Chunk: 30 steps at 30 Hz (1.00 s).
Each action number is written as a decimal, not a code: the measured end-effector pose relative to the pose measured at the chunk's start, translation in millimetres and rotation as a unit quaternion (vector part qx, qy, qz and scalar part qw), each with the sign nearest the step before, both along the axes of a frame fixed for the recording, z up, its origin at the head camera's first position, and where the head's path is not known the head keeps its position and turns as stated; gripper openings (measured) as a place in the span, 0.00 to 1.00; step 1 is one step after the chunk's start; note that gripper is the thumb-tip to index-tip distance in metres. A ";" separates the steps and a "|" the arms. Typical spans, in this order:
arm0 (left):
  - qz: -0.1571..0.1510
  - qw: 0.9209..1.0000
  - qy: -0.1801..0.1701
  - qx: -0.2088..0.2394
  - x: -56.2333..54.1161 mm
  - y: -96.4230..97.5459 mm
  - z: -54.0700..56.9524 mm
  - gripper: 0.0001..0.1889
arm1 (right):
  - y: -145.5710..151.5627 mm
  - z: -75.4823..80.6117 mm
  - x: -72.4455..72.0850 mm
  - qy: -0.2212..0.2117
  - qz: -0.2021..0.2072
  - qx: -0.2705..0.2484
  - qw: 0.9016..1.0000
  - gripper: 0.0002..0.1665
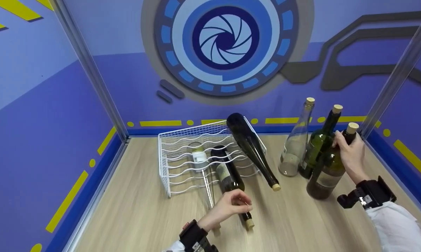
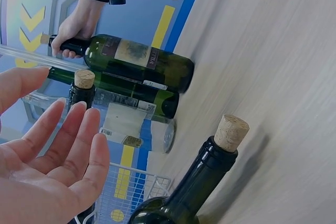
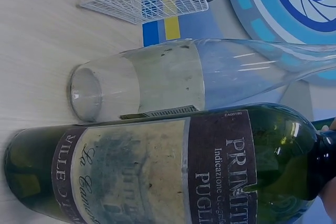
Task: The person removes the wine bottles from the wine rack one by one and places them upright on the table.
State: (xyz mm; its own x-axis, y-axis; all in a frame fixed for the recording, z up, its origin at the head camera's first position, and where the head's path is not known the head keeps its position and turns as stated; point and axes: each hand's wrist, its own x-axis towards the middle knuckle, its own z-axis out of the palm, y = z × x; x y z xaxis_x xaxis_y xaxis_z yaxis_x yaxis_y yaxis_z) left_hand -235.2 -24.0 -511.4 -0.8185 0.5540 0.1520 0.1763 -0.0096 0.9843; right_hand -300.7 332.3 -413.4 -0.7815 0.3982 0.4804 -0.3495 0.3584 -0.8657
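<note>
My right hand (image 1: pixel 352 154) grips the neck of a dark green wine bottle (image 3: pixel 157 171), which stands upright at the right, its label visible in the right wrist view. Beside it stand a slimmer green bottle (image 1: pixel 315 147) and a clear bottle (image 1: pixel 290 154), both corked. My left hand (image 1: pixel 228 205) hovers, fingers loosely curved around nothing, over the neck of a dark bottle (image 1: pixel 227 171) lying in the white wire rack (image 1: pixel 164 168). A clear bottle (image 1: pixel 200 157) lies left of that one, partly behind my left hand. Another dark bottle (image 1: pixel 252 147) rests on the rack's right side, corked neck toward the front.
The wooden table (image 1: pixel 133 210) is bounded by a blue printed back wall (image 1: pixel 126 87) and side walls with metal corner posts (image 1: pixel 91 77). The three standing bottles are close together near the right back corner.
</note>
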 end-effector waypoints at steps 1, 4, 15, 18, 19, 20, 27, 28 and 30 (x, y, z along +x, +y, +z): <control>-0.001 1.000 0.001 0.002 0.6 0.0 0.6 0.11 | 0.1 0.3 0.0 -0.004 0.002 0.000 1.000 0.13; -0.004 1.000 0.000 0.008 3.5 -0.3 6.2 0.11 | 0.1 1.0 0.2 -0.006 0.009 0.000 1.000 0.14; -0.002 1.000 0.006 -0.017 10.8 0.1 30.9 0.12 | 14.2 -11.1 -12.2 0.000 0.024 0.005 1.000 0.14; 0.004 1.000 0.018 -0.023 8.2 0.1 30.3 0.11 | 19.2 -16.0 -15.2 -0.011 0.025 0.028 0.999 0.16; 0.006 0.999 0.023 -0.026 7.1 0.1 30.6 0.11 | 20.5 -16.7 -14.5 -0.017 0.028 0.037 0.999 0.16; 0.009 0.999 0.030 -0.029 5.9 0.0 31.1 0.11 | 21.6 -17.0 -13.5 -0.024 0.030 0.045 0.998 0.16; 0.029 0.996 0.069 -0.048 -4.3 -1.0 46.8 0.10 | 25.4 -14.2 -2.0 -0.052 0.041 0.085 0.994 0.24; 0.034 0.995 0.074 -0.050 -5.9 -1.4 50.4 0.10 | 25.8 -12.6 0.5 -0.053 0.038 0.085 0.994 0.26; 0.046 0.994 0.087 -0.056 -9.1 -2.3 58.3 0.09 | 26.2 -8.4 5.9 -0.048 0.032 0.079 0.995 0.29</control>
